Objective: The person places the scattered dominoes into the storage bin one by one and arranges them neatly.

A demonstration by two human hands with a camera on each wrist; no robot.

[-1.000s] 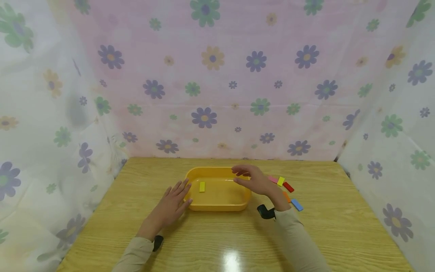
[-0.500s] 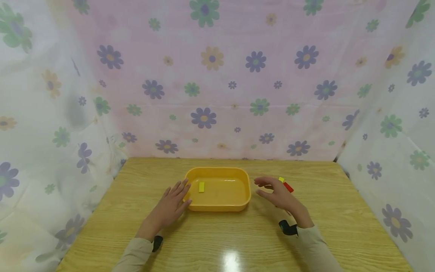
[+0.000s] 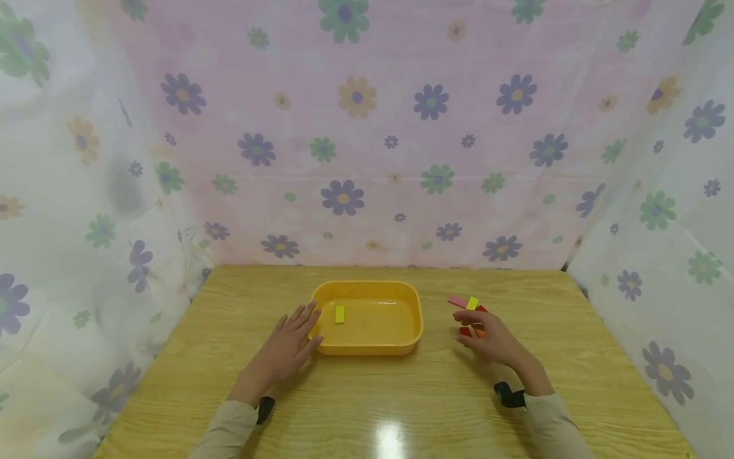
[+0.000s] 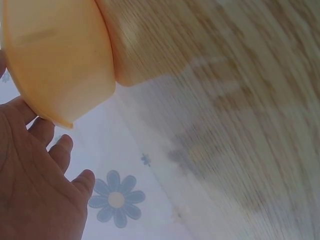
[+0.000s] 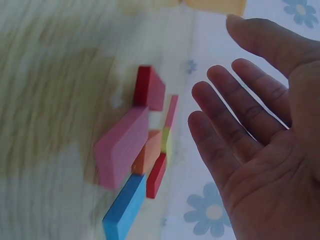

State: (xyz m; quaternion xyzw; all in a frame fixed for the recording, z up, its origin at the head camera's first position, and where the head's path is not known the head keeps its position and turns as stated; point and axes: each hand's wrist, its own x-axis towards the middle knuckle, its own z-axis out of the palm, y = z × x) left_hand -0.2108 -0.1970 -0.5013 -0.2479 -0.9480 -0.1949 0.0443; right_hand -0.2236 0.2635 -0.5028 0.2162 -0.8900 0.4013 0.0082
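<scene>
A light wood-grain tabletop [image 3: 401,395] fills the lower half of the head view, walled on three sides by sheer curtains [image 3: 367,127] printed with purple, green and yellow flowers; a glare spot shines near the bottom centre.

The left hand [image 3: 289,347] lies flat at lower left of centre, fingers [image 3: 309,315] straight and spread, their tips touching the left rim of the yellow tray [image 3: 367,344]. The left wrist view shows the same: relaxed fingers against the tray's outer edge, gripping nothing.

The right hand [image 3: 490,338] hovers low at right of centre, palm turned inward, fingers [image 5: 235,125] loosely extended and apart, holding nothing. Its tips are at the near side of a cluster of small coloured blocks [image 5: 142,150].

The blocks are flat rectangles: in the right wrist view a red one [image 5: 149,87], a large pink one [image 5: 120,145], an orange one, a blue one [image 5: 125,207] and others lie jumbled together and touching on the tabletop, just right of the tray. One yellow block [image 3: 339,314] lies alone inside the tray, near its left wall.
</scene>
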